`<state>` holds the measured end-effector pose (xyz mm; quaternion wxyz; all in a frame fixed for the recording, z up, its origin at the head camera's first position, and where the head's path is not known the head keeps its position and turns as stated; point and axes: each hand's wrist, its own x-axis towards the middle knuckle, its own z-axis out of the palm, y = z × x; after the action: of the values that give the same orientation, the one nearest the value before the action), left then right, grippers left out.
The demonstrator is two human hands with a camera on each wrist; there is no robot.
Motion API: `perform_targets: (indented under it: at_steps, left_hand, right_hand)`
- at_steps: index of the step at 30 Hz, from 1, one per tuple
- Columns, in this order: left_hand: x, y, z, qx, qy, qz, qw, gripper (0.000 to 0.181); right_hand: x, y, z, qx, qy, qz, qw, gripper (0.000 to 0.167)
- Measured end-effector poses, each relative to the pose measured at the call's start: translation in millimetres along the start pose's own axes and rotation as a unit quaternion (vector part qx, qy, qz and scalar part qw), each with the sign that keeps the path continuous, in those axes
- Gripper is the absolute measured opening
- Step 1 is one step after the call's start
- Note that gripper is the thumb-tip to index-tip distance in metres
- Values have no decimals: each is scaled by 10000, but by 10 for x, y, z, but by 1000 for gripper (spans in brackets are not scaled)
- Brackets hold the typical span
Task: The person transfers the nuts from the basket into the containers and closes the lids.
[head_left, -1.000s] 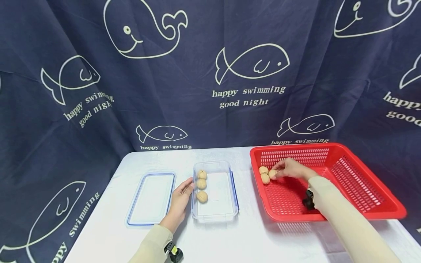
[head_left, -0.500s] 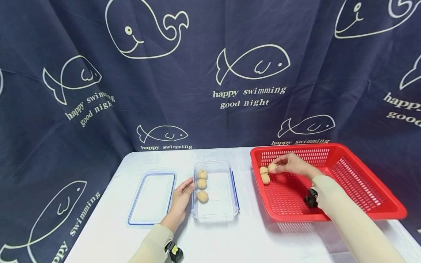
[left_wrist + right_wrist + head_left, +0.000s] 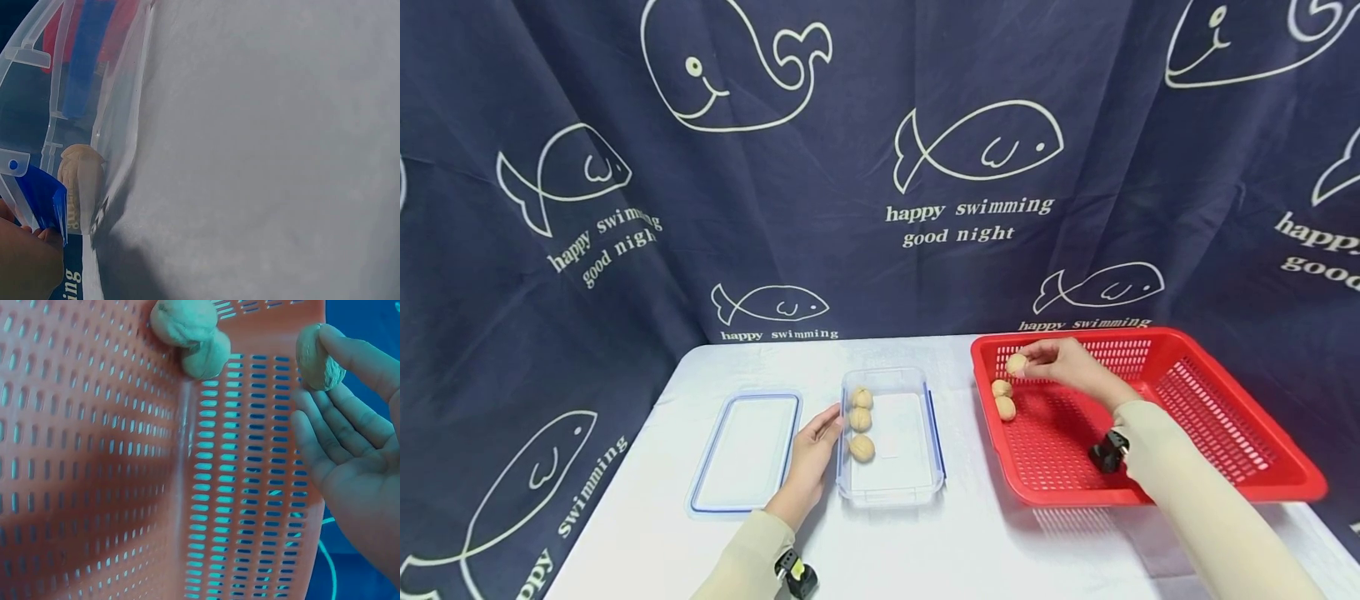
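Note:
My right hand (image 3: 1062, 365) pinches a walnut (image 3: 317, 357) between thumb and fingertips, raised near the back left corner of the red basket (image 3: 1060, 492). Below it, two walnuts (image 3: 203, 347) lie together against the basket's left wall. My left hand (image 3: 811, 454) rests at the left side of a clear plastic food box (image 3: 891, 498), its fingers extended along the wall. In the left wrist view, that hand touches the box by a blue latch (image 3: 45, 199); the fingers are partly hidden there. Three walnuts (image 3: 862, 448) sit in a row along the box's left inside.
The box's clear lid with a blue seal (image 3: 745, 454) lies flat at the left of the white-covered table (image 3: 887, 554). A dark blue curtain (image 3: 850, 208) with fish drawings hangs behind. The basket has high slotted walls.
My right hand has lifted one walnut from beside the other two, moving it up toward the basket's back rim. The left hand and the box have stayed in place.

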<state>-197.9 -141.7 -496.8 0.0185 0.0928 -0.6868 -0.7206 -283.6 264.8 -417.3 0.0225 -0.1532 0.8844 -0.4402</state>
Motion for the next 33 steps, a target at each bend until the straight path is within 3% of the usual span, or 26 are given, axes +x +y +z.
perform_targets:
  at_steps: [9,16,24,27,30,33]
  left_hand:
    - [6,-12,-7,8,18,7,10000,42]
    - [2,0,-16,-76,-68,-42,9999,42]
    - [-183,274,26,-23,-173,-54,9998,40]
    - [-208,308,33,0,-141,-73,9999,40]
    - [-172,261,27,-2,-113,-79,9999,40]
    - [-79,128,12,-70,-86,-62,9999,41]
  right_hand:
    - [-27,-208,35,-12,275,-92,9996,41]
    - [-25,-400,136,265,232,-298,9989,42]
    - [-46,-683,272,464,304,-333,9979,42]
    - [-51,-792,345,522,368,-272,9976,42]
    - [-51,-895,434,571,401,-304,9971,40]
    - [-63,-1014,534,649,441,-323,9964,38]
